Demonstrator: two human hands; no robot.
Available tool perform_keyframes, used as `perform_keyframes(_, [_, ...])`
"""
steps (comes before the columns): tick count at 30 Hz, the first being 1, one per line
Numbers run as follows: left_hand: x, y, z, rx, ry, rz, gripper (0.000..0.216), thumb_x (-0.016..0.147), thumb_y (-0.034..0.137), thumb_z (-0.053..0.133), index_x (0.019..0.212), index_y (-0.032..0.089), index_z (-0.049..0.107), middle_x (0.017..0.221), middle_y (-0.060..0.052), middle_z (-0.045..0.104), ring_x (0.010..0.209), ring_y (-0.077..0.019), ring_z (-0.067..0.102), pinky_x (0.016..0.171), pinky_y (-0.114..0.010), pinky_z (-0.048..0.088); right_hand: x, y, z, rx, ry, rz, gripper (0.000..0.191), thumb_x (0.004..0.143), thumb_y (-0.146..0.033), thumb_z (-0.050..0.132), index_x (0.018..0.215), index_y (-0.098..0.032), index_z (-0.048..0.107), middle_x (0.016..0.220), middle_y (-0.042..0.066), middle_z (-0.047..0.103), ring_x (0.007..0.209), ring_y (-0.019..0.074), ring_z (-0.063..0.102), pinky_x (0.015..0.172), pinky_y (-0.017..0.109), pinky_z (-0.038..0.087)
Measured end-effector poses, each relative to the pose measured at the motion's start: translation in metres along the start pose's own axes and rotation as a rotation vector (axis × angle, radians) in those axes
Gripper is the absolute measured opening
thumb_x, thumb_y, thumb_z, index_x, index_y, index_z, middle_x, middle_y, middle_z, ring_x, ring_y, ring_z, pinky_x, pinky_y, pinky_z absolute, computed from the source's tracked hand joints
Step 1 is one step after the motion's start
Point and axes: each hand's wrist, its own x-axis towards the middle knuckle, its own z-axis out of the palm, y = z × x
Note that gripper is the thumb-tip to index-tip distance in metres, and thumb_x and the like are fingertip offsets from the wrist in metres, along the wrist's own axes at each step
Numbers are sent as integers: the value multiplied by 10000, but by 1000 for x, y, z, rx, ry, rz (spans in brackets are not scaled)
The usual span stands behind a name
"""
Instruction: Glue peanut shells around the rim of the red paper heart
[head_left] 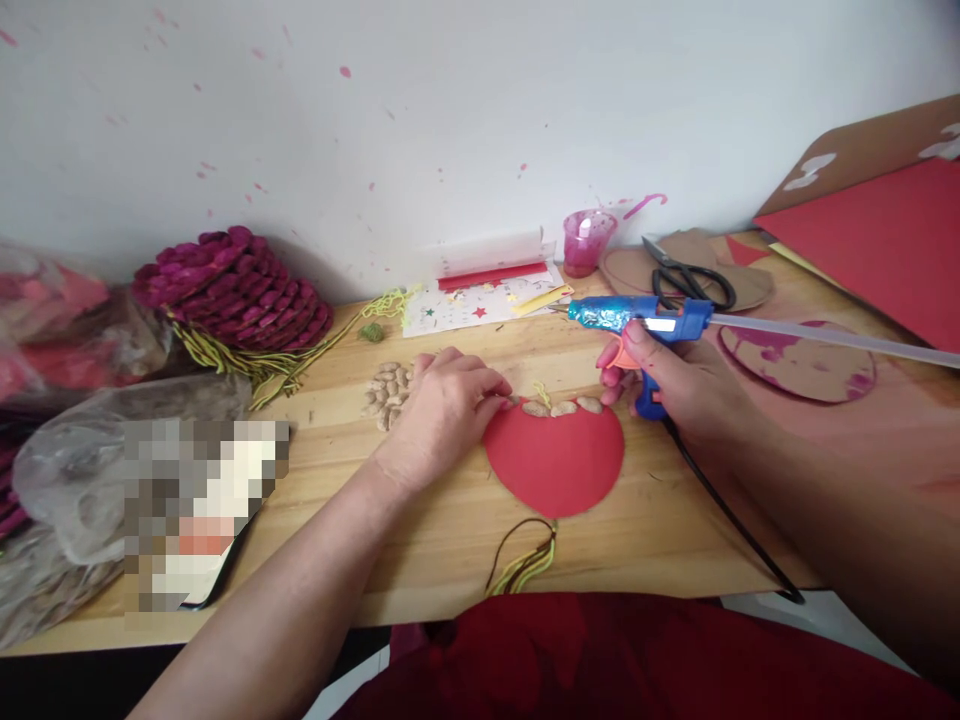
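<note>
The left hand (446, 400) has its fingers drawn close together at the upper left corner of a heart-like red card piece (555, 460); a small shell seems to sit beneath their tips, but I cannot tell whether it is pinched. The right hand (675, 378) is wrapped around a hot-glue gun (600, 314), fingers at its orange trigger (617, 362), with the nozzle pointing past the far side of the card. Just right of the left fingers, a row of nut shells (562, 407) lines the card's far edge; a shell pile (388, 385) waits behind those fingers, on their left.

To do this well, I would press each shell squarely until the glue grips, match its overlap to its neighbour, and hold the nozzle clear of the left fingertips. The yarn tassel (534, 570), nearer than both hands' fingers on the bench (420, 550), should stay free of drips.
</note>
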Motion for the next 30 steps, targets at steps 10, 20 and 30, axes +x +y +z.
perform_keyframes(10, [0, 3, 1, 4, -36, -9, 119, 886, 192, 663, 836, 243, 758, 871, -19, 749, 891, -228, 589, 844, -406, 285, 5, 3, -2, -1, -9, -6, 509, 831, -694, 643, 759, -196, 718, 662, 56, 670, 507, 162, 664, 386, 246, 391])
perform_keyframes(20, [2, 8, 2, 62, -54, -4, 140, 885, 174, 651, 821, 220, 767, 826, -34, 746, 866, -241, 597, 826, -421, 297, 4, 1, -2, -3, -10, 10, 504, 833, -701, 634, 756, -208, 705, 679, 45, 669, 530, 150, 657, 405, 240, 395])
perform_keyframes(30, [7, 12, -3, 160, -151, -10, 181, 927, 199, 607, 872, 205, 780, 881, -70, 751, 922, -266, 610, 855, -434, 357, -5, -10, 1, 44, -3, -9, 504, 836, -679, 648, 836, -177, 684, 689, 31, 654, 549, 139, 651, 441, 220, 405])
